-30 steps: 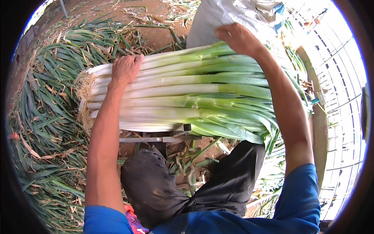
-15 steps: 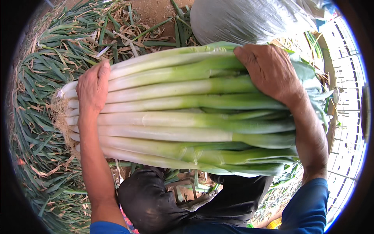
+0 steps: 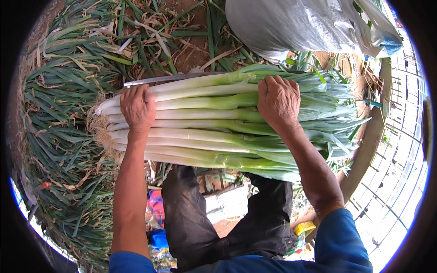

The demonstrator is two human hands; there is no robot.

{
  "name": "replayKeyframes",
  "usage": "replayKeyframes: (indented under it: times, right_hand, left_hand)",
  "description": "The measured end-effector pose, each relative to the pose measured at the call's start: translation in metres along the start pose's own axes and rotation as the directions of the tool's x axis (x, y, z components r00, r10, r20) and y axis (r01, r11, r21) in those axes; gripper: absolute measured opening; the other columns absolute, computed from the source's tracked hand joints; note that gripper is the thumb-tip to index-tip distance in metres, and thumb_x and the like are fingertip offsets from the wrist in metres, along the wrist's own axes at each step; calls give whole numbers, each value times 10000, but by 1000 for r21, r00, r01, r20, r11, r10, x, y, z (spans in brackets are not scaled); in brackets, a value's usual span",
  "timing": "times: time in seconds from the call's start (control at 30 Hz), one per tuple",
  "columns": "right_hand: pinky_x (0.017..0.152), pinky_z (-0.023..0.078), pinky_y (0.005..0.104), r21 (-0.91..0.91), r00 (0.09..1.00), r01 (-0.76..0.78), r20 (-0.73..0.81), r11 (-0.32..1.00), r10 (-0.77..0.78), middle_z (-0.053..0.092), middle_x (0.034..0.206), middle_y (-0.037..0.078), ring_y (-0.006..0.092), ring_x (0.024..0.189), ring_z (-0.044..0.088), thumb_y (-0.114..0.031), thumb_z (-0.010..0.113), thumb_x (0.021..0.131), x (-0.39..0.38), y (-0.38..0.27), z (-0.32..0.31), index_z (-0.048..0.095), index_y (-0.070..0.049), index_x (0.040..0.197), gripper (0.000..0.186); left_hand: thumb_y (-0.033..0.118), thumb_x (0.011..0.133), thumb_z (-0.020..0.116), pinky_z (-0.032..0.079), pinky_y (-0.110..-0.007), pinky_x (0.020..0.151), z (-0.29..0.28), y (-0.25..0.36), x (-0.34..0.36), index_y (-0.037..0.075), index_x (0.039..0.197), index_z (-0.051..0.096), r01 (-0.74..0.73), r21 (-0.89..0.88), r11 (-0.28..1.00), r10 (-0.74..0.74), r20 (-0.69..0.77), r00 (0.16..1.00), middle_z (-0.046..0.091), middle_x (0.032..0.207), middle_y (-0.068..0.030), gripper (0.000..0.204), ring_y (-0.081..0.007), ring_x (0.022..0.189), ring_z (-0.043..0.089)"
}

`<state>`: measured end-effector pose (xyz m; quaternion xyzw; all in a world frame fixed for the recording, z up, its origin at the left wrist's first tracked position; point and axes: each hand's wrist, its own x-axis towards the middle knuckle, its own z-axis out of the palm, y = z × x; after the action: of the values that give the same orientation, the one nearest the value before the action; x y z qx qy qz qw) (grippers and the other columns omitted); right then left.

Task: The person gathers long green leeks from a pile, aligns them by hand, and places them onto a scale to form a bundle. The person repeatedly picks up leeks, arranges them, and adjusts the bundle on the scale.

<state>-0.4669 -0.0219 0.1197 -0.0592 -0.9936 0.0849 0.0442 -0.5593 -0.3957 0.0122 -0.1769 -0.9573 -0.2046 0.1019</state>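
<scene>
A broad row of long green onions [image 3: 200, 113] lies crosswise in front of me, white shafts to the left and dark green leaves to the right. Its stringy roots [image 3: 102, 129] stick out at the left end. My left hand [image 3: 138, 107] is closed over the white shafts near the roots, fingertips hidden at the far side. Where the stalks turn green, my right hand [image 3: 280, 101] grips the far side of the bundle with curled fingers. A thin metal bar [image 3: 170, 78] shows just beyond the bundle's far edge.
A heap of green onions [image 3: 68, 118] with dry leaves covers the left. A stuffed whitish sack [image 3: 296, 27] stands at the far right. Bright wire mesh [image 3: 387, 173] curves along the right behind a pale rim. My knees, in dark trousers [image 3: 191, 204], are under the near edge; a yellow roll [image 3: 304, 227] lies low right.
The bundle has gone down and away from me and looks smaller, its leaves fanning out rightward. My right hand has shifted left along it; both hands keep hold. The metal bar has come into sight.
</scene>
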Motion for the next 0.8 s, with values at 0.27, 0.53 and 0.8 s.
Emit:
replayKeyframes:
  times: [0.27,0.53,0.8]
  right_hand:
    - [905,461,507,-44,999,-45,-13,998,44,669,860,121,368,895,667,-159,660,956,8,-4,13,637,-86,830,148]
    - [895,461,484,-62,999,-15,-38,998,12,651,851,95,350,892,659,-148,671,936,14,1,26,634,-100,834,119]
    - [905,464,497,-95,999,-46,2,994,46,658,869,105,352,916,663,-150,677,932,20,1,31,643,-98,851,101]
  left_hand:
    - [251,983,591,489,-475,989,-6,2,7,80,998,746,-9,-17,1000,10,26,1000,759,1002,-105,231,-344,991,688]
    - [269,965,634,471,-466,1040,-7,0,7,94,1052,740,-1,-35,999,3,53,999,744,1064,-76,223,-316,1048,686]
    - [352,1044,579,468,-476,1026,-10,1,11,92,1059,731,34,-54,998,-29,91,995,723,1030,-82,302,-322,1021,672]
